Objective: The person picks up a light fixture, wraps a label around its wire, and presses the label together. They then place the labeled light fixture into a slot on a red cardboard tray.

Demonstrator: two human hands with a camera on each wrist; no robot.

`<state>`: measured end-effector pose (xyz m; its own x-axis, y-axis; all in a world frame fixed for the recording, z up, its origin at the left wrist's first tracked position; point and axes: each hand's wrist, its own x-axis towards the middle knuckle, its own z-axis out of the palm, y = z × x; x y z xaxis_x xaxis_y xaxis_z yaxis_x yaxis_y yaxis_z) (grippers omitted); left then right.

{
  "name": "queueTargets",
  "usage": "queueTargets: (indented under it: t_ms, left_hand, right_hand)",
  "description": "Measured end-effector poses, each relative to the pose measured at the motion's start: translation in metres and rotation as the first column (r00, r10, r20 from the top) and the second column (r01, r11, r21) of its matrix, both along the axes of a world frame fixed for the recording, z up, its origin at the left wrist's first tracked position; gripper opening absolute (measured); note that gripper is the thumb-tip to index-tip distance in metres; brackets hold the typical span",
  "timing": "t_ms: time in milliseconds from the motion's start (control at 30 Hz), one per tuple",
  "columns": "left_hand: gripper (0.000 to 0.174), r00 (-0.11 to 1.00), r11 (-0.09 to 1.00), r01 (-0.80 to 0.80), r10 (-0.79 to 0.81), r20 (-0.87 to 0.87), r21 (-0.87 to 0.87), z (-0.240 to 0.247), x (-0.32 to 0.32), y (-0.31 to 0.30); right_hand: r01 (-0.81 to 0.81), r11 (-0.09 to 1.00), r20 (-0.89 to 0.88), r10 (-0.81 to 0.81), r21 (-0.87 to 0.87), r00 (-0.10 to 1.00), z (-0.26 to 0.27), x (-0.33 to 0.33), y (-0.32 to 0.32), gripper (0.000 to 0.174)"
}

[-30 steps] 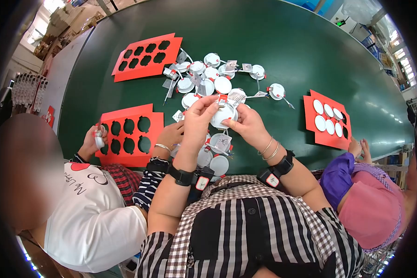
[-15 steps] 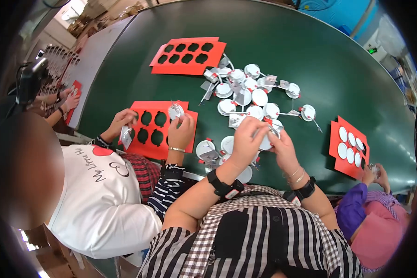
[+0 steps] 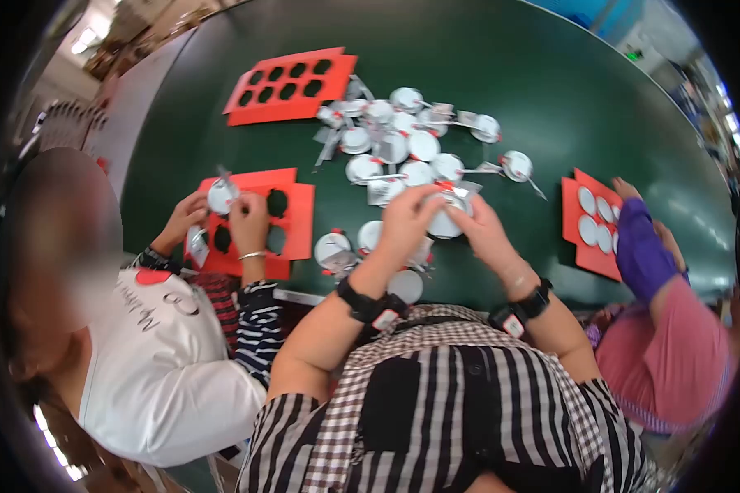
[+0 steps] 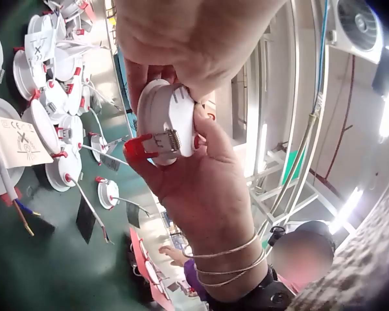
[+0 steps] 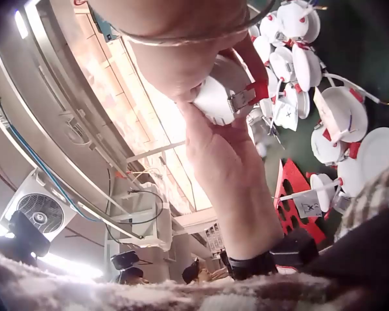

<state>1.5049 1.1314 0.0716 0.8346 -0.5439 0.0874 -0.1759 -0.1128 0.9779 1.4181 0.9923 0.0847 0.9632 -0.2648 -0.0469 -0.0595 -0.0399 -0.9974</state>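
Both hands hold one round white downlight with a silver spring clip and red end sleeves (image 4: 139, 149). In the head view this downlight (image 3: 446, 223) is close above the table's near part, between the hands. My left hand (image 3: 406, 228) grips its left side, and my right hand (image 3: 487, 232) pinches the other side, thumb on top. The left wrist view shows the downlight (image 4: 176, 116) edge on, with the right hand's fingers and thumb curled round it. From the right wrist, the downlight's white body (image 5: 217, 97) shows between the two hands, partly hidden by them.
Several more downlights (image 3: 424, 146) with cables and tags lie heaped beyond the hands. Red hole-cut cards (image 3: 302, 222) lie left and far left. A person at left holds a downlight (image 3: 219, 197); a purple-sleeved person (image 3: 643, 246) reaches over a filled red card (image 3: 574, 209).
The held downlight has been turned between both hands. The left neighbour has brought a downlight over the near red card. At right, the purple sleeve now reaches across its card. The head view has shifted.
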Motion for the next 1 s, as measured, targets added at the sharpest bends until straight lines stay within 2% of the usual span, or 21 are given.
queueTargets:
  t_ms: [33,67,100,133,167,233,300,367,400,433,467,500,533,567,633,733,767,833,900,967,1000]
  left_hand:
    - [0.022,1.000,0.999,-0.022,0.023,0.009,-0.042,-0.002,0.001,0.000]
    - [0.021,0.994,0.996,-0.008,-0.002,-0.109,-0.094,0.006,0.002,0.002]
    - [0.021,0.990,0.992,0.029,-0.045,-0.135,-0.122,0.015,0.002,0.005]
    - [0.022,0.964,0.972,0.056,-0.111,-0.240,-0.227,0.019,0.000,0.007]
    - [0.023,0.929,0.971,0.104,-0.172,-0.329,-0.217,0.026,0.003,0.010]
    - [0.028,0.932,0.973,0.129,-0.184,-0.313,-0.191,0.031,0.006,0.016]
    - [0.031,0.918,0.966,0.067,-0.158,-0.363,-0.250,0.024,0.011,0.020]
    - [0.034,0.902,0.954,0.002,-0.131,-0.412,-0.300,0.018,0.017,0.024]
    - [0.035,0.877,0.956,-0.045,-0.101,-0.469,-0.289,0.016,0.017,0.028]
    - [0.037,0.850,0.956,-0.093,-0.069,-0.522,-0.278,0.015,0.017,0.031]
    - [0.039,0.846,0.960,-0.084,-0.074,-0.529,-0.268,0.016,0.016,0.032]
    - [0.039,0.848,0.959,-0.085,-0.073,-0.526,-0.270,0.017,0.015,0.031]
    - [0.042,0.821,0.960,-0.041,-0.125,-0.558,-0.275,0.020,0.015,0.030]
    - [0.044,0.790,0.959,0.001,-0.174,-0.588,-0.282,0.027,0.014,0.029]
    - [0.048,0.759,0.955,-0.011,-0.186,-0.624,-0.297,0.045,0.013,0.024]
    - [0.045,0.664,0.946,0.086,-0.288,-0.690,-0.311,0.062,0.018,0.017]
    - [0.045,0.668,0.947,0.079,-0.283,-0.688,-0.313,0.066,0.020,0.018]
    - [0.038,0.718,0.948,0.237,-0.320,-0.618,-0.214,0.073,0.023,0.021]
    - [0.036,0.726,0.948,0.246,-0.318,-0.610,-0.201,0.068,0.024,0.024]
    - [0.032,0.739,0.946,0.274,-0.324,-0.591,-0.175,0.060,0.028,0.026]
    - [0.032,0.742,0.947,0.270,-0.318,-0.590,-0.171,0.054,0.030,0.028]
  right_hand:
    - [-0.079,0.988,-0.053,0.087,0.132,0.995,0.019,-0.004,0.002,0.037]
    - [-0.067,0.953,-0.091,0.097,0.295,0.991,0.025,-0.007,0.002,0.039]
    - [-0.054,0.890,-0.115,0.119,0.453,0.986,0.028,-0.009,0.001,0.041]
    - [-0.035,0.893,-0.118,0.098,0.448,0.988,0.027,-0.013,-0.002,0.041]
    - [-0.081,0.903,-0.099,0.135,0.422,0.986,0.023,-0.014,-0.003,0.041]
    - [-0.124,0.910,-0.081,0.169,0.396,0.982,0.021,-0.020,-0.005,0.043]
    - [-0.159,0.950,0.019,0.159,0.269,0.987,0.023,-0.023,-0.006,0.045]
    - [-0.098,0.973,0.030,0.094,0.207,0.995,0.030,-0.027,-0.008,0.044]
    - [-0.106,0.957,-0.069,0.091,-0.271,0.994,0.042,-0.027,-0.013,0.044]
    - [-0.137,0.715,-0.154,0.042,-0.685,0.987,0.048,-0.027,-0.017,0.044]
    - [-0.134,0.713,-0.149,0.041,-0.689,0.988,0.047,-0.027,-0.017,0.044]
    - [0.057,0.610,0.101,0.037,-0.790,0.994,0.044,-0.025,-0.017,0.041]
    - [0.265,0.496,0.342,0.070,-0.827,0.937,0.044,-0.023,-0.018,0.038]
    - [0.266,0.495,0.346,0.076,-0.827,0.935,0.046,-0.020,-0.020,0.038]
    - [0.400,0.193,0.439,0.251,-0.896,0.863,0.050,-0.015,-0.024,0.032]
    - [0.438,0.137,0.456,0.360,-0.889,0.814,0.062,-0.014,-0.021,0.030]
    - [0.459,0.104,0.456,0.430,-0.882,0.779,0.063,-0.013,-0.021,0.029]
    - [0.485,0.102,0.472,0.468,-0.869,0.747,0.061,-0.011,-0.020,0.029]
    - [0.500,0.101,0.475,0.513,-0.860,0.714,0.056,-0.010,-0.019,0.029]
    - [0.485,0.111,0.467,0.517,-0.867,0.717,0.056,-0.009,-0.017,0.032]
    - [0.434,0.082,0.419,0.469,-0.897,0.777,0.058,-0.009,-0.015,0.033]
